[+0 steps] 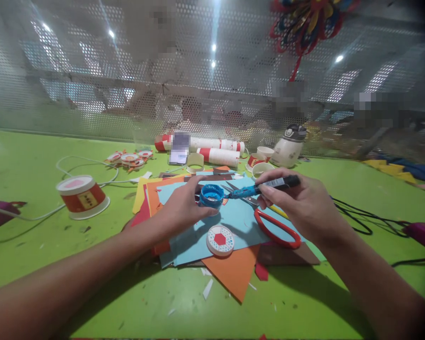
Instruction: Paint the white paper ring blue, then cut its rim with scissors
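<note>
My left hand (187,203) grips a small open jar (211,198) smeared with blue paint, thumb and fingers around its side. Between the fingers of my right hand (297,198) is a black marker (276,184) whose front part is coated in blue; its tip points left at the jar's right rim. Just below the jar, a round white disc (220,241) with a red hexagon and blue dots lies on light blue paper (187,245). Red-handled scissors (278,231) rest on the paper, partly under my right hand.
On the green table (127,293) are a red and white paper cup (83,197) at left, a propped phone (179,148), stacked cup tubes (219,157), a white bottle (289,146), cables, an orange paper piece (235,271) and paper scraps.
</note>
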The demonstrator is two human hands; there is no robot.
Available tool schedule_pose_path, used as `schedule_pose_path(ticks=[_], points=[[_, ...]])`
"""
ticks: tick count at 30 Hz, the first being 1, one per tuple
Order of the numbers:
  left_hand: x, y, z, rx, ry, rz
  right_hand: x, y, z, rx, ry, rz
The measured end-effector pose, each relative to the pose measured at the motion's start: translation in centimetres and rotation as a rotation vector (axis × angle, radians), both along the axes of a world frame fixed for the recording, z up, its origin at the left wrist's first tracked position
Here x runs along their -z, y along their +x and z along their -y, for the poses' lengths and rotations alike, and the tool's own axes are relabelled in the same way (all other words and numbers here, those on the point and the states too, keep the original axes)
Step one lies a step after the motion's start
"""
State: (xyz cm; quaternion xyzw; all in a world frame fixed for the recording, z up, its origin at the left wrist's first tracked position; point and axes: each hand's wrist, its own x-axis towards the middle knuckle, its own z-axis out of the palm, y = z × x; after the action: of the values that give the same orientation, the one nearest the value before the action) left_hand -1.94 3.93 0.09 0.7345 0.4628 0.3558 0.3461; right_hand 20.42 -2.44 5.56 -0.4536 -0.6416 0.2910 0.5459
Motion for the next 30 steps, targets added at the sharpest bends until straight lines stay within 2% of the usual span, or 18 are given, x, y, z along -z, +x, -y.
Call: schedule_pose_path(ticks=[4, 8, 12, 16, 19, 22, 26, 30], points=[[0.2, 0.0, -0.1, 0.013, 0.027, -0.011, 0.3, -0.1, 0.1, -0.033, 0.021, 0.033], [0.3, -0.1, -0.1, 0.026, 0.049, -0.018, 0.6, 0.0, 0.2, -0.089, 0.014, 0.153], [0.3, -0.2, -0.2, 0.028, 0.038, -0.039, 0.3, 0.7, 0.4, -0.158, -0.005, 0.207], [0.2, -0.2, -0.2, 0.024, 0.037, -0.063, 0.0, 1.7, 0.5, -0.114, -0.001, 0.182], [0.3, -0.1, -0.3, 0.019, 0.037, -0.071, 0.3, 2.2, 0.1, -0.068, -0.015, 0.063], [0.6, 0.0, -0.4, -0.025, 0.030, -0.091, 0.6, 1.9, -0.4, -0.055, -0.071, -0.217], [1.0, 0.0, -0.5, -0.063, 0.027, -0.079, 0.9, 1.0, -0.8, -0.048, -0.271, -0.524], [1.0, 0.1, -0.4, -0.061, 0.036, -0.107, 1.3, 0.6, -1.0, -0.088, -0.408, -0.633]])
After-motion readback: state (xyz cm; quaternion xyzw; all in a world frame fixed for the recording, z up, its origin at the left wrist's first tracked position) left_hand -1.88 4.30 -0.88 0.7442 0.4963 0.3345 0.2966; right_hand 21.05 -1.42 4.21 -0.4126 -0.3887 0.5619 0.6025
